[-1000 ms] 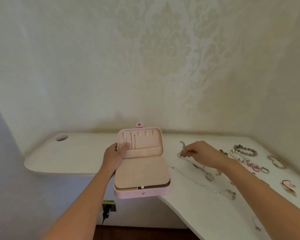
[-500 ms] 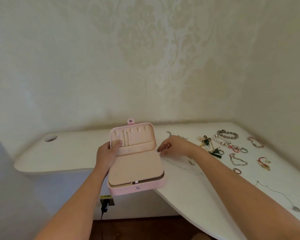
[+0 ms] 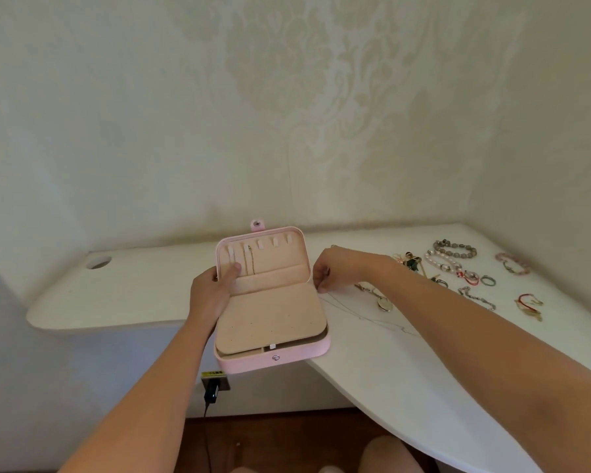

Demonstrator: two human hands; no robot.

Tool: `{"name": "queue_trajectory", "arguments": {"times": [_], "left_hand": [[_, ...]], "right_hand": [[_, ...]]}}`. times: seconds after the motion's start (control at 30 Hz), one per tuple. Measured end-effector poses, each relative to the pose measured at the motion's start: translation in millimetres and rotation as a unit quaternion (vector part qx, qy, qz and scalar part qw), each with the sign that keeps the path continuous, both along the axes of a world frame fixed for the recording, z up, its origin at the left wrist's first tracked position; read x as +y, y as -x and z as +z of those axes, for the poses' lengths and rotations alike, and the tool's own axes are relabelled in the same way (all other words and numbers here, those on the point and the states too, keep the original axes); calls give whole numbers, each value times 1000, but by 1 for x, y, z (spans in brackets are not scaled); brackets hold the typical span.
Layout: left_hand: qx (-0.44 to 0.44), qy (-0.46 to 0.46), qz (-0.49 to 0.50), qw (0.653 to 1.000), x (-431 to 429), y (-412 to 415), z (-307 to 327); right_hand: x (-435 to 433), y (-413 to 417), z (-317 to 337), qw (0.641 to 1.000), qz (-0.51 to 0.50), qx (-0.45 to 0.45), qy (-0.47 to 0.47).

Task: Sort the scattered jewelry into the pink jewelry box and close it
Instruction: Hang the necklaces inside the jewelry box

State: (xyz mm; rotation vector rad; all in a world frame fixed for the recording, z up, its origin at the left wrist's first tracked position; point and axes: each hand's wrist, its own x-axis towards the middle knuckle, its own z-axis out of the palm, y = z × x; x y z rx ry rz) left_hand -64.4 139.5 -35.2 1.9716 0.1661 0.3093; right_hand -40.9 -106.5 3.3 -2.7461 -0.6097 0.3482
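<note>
A round cable hole [image 3: 98, 262] is cut into the far left of the white curved table [image 3: 144, 295]. The left hand [image 3: 212, 295] grips the left edge of the open pink rectangular jewelry box [image 3: 273, 359]. Its thumb presses on the beige lid lining, probably to prop the lid up and steady the box, whose front overhangs the table's edge. A fine gold chain [image 3: 251, 262] hangs from a hook in the lid.

The right hand [image 3: 335, 271] sits just beside the box's right edge with its fingers curled down. It lies where a thin silver necklace with an oval pendant [image 3: 384, 304] begins, but I cannot tell whether its grip has the chain.

Further right, waiting to be sorted, lie a grey bead bracelet [image 3: 454, 249], a pearl bracelet [image 3: 440, 262] and a red cord bracelet [image 3: 527, 302].
</note>
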Motion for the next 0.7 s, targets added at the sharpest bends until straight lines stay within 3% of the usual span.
{"name": "queue_trajectory", "arguments": {"times": [0.13,0.2,0.33,0.5,0.7], "left_hand": [[-4,6,-3,1000,1,0,-1],[-6,13,-4,1000,1,-1,-2],[-6,6,-7,1000,3,-5,-5],[-11,14,-9,1000,5,-6,-7],[-8,25,-12,1000,5,-4,-6]], "right_hand": [[7,2,-5,995,22,-5,97],[4,6,-3,996,7,1,84],[-15,12,4,986,-60,82,-132],[-24,15,16,891,-119,201,-389],[-33,34,38,787,-140,276,-533]]}}
